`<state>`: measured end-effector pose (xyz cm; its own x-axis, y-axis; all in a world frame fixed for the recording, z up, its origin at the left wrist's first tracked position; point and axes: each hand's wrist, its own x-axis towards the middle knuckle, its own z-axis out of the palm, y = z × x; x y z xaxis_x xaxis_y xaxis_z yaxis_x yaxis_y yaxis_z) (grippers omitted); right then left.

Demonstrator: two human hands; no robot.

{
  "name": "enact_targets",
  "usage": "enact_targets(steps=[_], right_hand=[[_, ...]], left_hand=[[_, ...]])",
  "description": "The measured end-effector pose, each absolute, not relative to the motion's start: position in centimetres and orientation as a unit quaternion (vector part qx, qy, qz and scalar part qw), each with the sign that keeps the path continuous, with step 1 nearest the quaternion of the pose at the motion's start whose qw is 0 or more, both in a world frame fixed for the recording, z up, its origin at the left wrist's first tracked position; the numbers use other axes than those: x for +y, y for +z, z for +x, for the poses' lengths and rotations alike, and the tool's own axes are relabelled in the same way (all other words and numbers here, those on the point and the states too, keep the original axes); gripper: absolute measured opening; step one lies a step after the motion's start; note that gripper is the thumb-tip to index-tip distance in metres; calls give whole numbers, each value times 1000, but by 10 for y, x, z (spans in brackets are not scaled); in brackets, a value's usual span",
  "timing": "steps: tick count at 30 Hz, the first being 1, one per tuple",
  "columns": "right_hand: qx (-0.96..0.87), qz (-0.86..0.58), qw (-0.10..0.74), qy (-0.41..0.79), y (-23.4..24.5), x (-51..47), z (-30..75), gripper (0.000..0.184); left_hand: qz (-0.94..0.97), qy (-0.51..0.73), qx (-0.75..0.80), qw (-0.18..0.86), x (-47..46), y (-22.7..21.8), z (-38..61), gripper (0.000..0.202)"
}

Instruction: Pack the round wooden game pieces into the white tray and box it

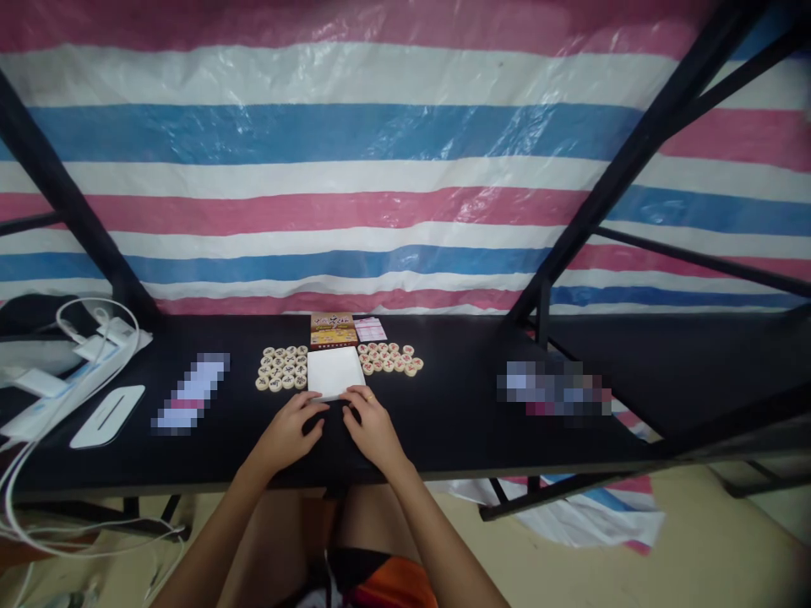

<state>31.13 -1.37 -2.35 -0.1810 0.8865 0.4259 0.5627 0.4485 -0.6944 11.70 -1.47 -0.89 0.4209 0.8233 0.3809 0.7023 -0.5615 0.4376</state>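
Your left hand (290,431) and right hand (375,426) rest fingertips at the near edge of the white tray (335,371), thumbs spread from fingers and gripping nothing, perhaps to steady it. Dark-marked discs (277,371) lie in rows left of the tray, red-marked discs (388,366) right of it, seemingly kept apart by colour; the printed box (333,330) sits just behind it.

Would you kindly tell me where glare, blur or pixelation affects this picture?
Head view: glare streaks the red, white and blue plastic sheet; right-hand corners look dark and soft; two patches on the flat black tabletop are pixelated.
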Motion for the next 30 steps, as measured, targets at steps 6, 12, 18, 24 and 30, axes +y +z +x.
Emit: enact_targets(steps=[6,12,18,24,30], right_hand=[[-731,-493,425,204,-24,-9,310,20],[-717,-495,442,214,-25,-5,311,18],[-720,-484,446,220,-21,-4,311,19],[-713,-489,449,226,-20,-3,312,20],[-722,-497,432,213,-23,-8,311,20]], left_hand=[[843,278,451,97,-16,-10,116,27],[843,285,445,102,-12,-14,117,27],[840,280,455,95,-10,-17,119,36],[837,262,473,80,-8,-18,120,42],[833,268,479,74,-8,-20,119,35]])
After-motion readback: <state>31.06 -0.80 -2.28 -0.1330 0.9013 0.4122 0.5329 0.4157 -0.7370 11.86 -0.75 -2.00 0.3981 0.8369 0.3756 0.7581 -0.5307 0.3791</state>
